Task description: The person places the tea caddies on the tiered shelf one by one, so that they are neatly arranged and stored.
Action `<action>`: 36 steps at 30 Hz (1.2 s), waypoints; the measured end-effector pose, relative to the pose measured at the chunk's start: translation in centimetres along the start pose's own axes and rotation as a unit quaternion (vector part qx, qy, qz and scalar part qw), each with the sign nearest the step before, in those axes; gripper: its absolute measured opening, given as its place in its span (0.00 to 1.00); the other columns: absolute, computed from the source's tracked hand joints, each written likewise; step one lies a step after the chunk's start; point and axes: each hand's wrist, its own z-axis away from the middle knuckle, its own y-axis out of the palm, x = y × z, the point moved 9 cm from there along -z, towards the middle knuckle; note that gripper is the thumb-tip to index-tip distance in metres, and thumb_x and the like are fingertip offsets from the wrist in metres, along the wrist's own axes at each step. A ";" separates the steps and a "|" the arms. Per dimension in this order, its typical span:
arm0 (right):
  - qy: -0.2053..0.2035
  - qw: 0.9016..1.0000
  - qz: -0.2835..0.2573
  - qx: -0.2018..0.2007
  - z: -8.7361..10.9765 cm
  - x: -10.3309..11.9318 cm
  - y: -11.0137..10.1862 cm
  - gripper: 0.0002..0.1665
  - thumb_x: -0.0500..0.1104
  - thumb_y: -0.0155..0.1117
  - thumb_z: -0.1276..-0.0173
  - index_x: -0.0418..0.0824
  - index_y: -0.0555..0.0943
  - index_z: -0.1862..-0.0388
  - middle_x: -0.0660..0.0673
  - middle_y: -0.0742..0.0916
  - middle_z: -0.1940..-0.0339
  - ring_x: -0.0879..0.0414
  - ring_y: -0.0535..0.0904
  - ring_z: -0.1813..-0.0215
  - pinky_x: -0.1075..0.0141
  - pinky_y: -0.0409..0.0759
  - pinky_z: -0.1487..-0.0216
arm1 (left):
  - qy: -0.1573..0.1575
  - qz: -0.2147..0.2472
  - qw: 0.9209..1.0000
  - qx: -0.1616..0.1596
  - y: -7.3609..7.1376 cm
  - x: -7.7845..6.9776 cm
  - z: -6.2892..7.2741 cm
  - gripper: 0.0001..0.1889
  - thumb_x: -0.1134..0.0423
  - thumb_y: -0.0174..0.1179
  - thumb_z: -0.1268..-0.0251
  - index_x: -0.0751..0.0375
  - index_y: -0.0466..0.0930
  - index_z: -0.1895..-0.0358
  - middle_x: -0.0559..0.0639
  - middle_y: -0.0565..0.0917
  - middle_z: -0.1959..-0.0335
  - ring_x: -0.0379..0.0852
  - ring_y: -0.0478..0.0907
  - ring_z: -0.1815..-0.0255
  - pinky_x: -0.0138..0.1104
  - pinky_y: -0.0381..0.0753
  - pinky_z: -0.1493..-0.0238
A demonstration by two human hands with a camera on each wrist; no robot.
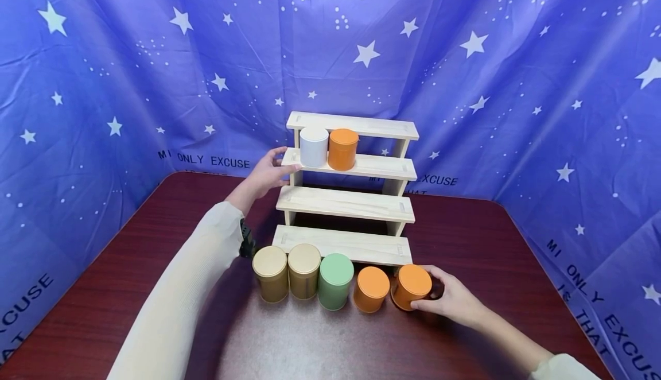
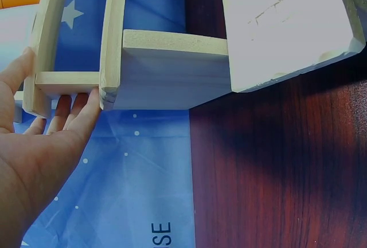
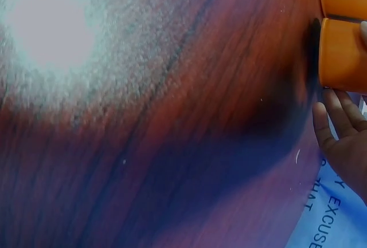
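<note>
My right hand (image 1: 451, 299) is curled about the end tin (image 1: 411, 289), the orange one at the right of the front row, thumb on its near side and fingers on its far side. The tin lies directly left of that palm and looks about upright, long axis up and down; I cannot tell whether its base touches the worktop (image 1: 465, 231).

What counts most, I judge, is that the stand (image 1: 345, 203) rises beyond the tin and to its left, its lowest step's right end just behind. My right hand is much the nearer one to the tin.

Just left of it stands another orange tin (image 1: 371, 291), then a green tin (image 1: 335, 283) and two gold tins (image 1: 303, 274).

My left hand (image 1: 265, 172), well apart, grips the stand's left end, thumb against the second step from the top. On that step are a white tin (image 1: 314, 149) and an upper orange tin (image 1: 343, 151). Starry blue cloth (image 1: 516, 41) hangs behind.
</note>
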 end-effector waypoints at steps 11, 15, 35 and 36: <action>0.021 0.999 0.031 -0.026 0.6 -0.3 -1.9 0.35 0.46 0.76 0.50 0.36 0.73 0.45 0.42 0.83 0.55 0.69 0.78 0.63 0.71 0.82 0.63 | -0.001 -0.009 1.000 -0.003 -0.1 0.1 0.2 0.40 0.64 0.60 0.37 0.53 0.45 0.26 0.65 0.61 0.33 0.61 0.66 0.35 0.52 0.73 0.38; 0.028 0.999 0.031 -0.032 0.7 -0.3 -2.4 0.36 0.46 0.75 0.49 0.35 0.72 0.43 0.41 0.83 0.54 0.68 0.78 0.63 0.70 0.83 0.62 | -0.001 -0.008 1.000 -0.001 0.0 0.1 0.2 0.40 0.63 0.60 0.37 0.53 0.45 0.26 0.65 0.61 0.33 0.61 0.66 0.35 0.52 0.72 0.38; 0.029 0.995 0.041 -0.087 0.7 0.2 -5.2 0.35 0.44 0.74 0.47 0.39 0.71 0.40 0.48 0.82 0.57 0.64 0.78 0.67 0.71 0.80 0.67 | 0.003 0.002 1.000 0.005 0.1 0.0 0.2 0.40 0.64 0.59 0.36 0.54 0.44 0.26 0.67 0.60 0.33 0.62 0.65 0.35 0.53 0.71 0.37; 0.030 0.995 0.045 -0.088 0.6 0.2 -5.3 0.36 0.44 0.74 0.47 0.40 0.71 0.40 0.47 0.82 0.57 0.64 0.78 0.67 0.71 0.80 0.66 | 0.004 0.001 1.000 0.004 0.1 -0.1 0.2 0.40 0.65 0.59 0.36 0.54 0.44 0.26 0.67 0.60 0.33 0.62 0.65 0.35 0.53 0.71 0.37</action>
